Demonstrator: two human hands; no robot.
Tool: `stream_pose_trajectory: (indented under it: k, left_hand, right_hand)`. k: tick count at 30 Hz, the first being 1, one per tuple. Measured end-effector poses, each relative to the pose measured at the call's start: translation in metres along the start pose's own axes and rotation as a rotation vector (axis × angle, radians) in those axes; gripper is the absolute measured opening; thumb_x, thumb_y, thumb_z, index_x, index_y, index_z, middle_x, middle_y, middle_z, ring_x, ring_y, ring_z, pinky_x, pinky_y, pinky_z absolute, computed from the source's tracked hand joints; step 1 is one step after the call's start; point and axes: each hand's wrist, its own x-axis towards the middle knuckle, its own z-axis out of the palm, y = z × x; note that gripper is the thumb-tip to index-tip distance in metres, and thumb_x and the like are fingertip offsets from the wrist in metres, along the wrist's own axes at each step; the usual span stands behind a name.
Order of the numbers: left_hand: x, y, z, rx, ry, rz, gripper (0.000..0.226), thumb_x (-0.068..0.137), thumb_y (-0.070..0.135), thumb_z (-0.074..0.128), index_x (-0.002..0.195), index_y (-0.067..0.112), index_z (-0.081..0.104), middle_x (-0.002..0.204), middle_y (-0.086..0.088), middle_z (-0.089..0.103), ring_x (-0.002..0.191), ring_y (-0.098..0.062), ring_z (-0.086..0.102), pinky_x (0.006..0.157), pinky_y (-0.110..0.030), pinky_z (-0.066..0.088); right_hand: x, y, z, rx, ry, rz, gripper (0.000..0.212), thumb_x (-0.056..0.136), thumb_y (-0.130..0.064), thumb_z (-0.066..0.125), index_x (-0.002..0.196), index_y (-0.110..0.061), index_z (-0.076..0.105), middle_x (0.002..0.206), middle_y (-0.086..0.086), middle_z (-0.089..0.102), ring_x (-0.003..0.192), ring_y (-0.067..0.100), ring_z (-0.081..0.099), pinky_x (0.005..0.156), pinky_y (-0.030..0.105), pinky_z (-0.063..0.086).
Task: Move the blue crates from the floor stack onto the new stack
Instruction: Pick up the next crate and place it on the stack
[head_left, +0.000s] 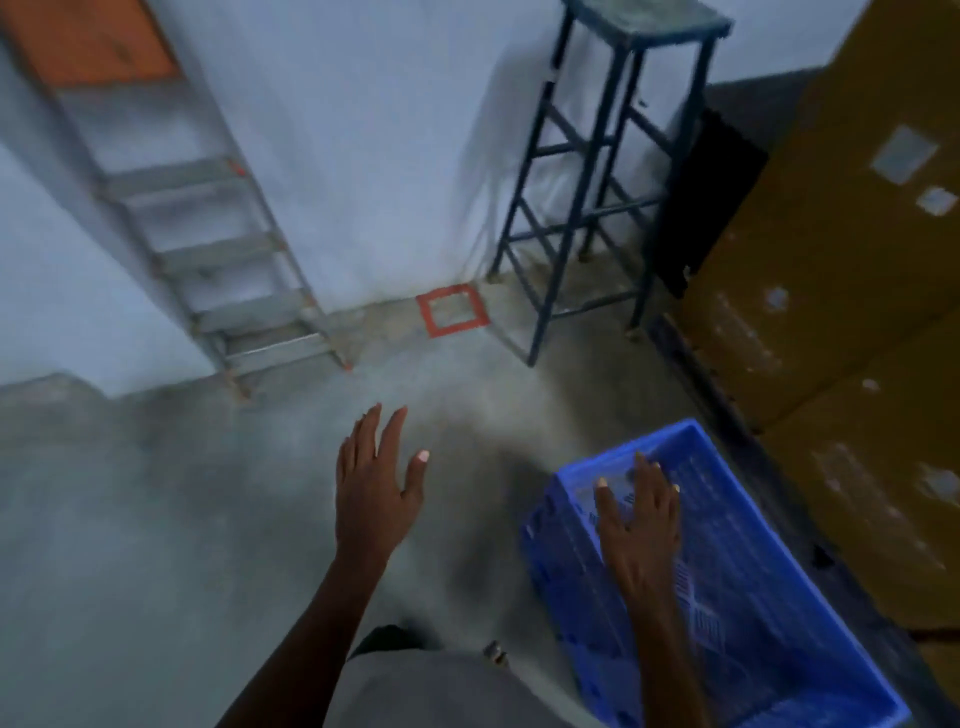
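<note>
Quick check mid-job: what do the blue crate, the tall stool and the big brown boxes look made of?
The blue open-topped crate looks like moulded plastic: uniform colour, slotted walls. The tall dark-blue stool appears to be painted metal: thin straight bars with cross-braces. The big brown boxes look like matte cardboard with pale stuck-on labels. Blur leaves finishes uncertain.

landmark: red tape square (452, 310) on the concrete floor (156, 519) at the wall's foot | metal stepladder (208, 234) left of it, leaning on the pale wall (363, 130) | tall dark-blue stool (597, 182) just right of it | cardboard boxes (841, 260) far right, beyond the stool
</note>
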Motion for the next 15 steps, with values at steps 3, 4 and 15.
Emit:
stream_pose_trajectory:
  k: [3,4,15]
  left_hand:
    - [-0.037,-0.062,-0.042,0.022,0.114,-0.191,0.059,0.099,0.048,0.046,0.151,0.021,0.044,0.161,-0.011,0.033,0.148,-0.035,0.031,0.118,-0.051,0.029]
    - [-0.051,-0.082,-0.056,0.031,0.145,-0.255,0.06,0.098,0.049,0.045,0.151,0.021,0.045,0.161,-0.012,0.034,0.147,-0.037,0.032,0.117,-0.051,0.029]
    - [-0.246,-0.311,-0.243,0.154,0.481,-0.828,0.063,0.097,0.055,0.042,0.154,0.029,0.037,0.166,-0.006,0.023,0.154,-0.03,0.017,0.122,-0.051,0.021]
  right_hand:
    - [-0.012,-0.049,0.039,-0.056,-0.119,-0.166,0.067,0.097,-0.044,0.055,0.155,-0.017,0.035,0.161,0.014,0.032,0.151,0.034,0.02,0.122,0.05,0.015]
    - [-0.02,-0.068,0.054,-0.075,-0.16,-0.206,0.066,0.097,-0.042,0.057,0.155,-0.018,0.034,0.162,0.014,0.031,0.152,0.034,0.019,0.122,0.049,0.014]
    - [-0.22,-0.276,0.273,-0.181,-0.545,-0.703,0.068,0.095,-0.056,0.042,0.156,-0.027,0.033,0.166,0.007,0.023,0.153,0.033,0.013,0.12,0.054,0.014]
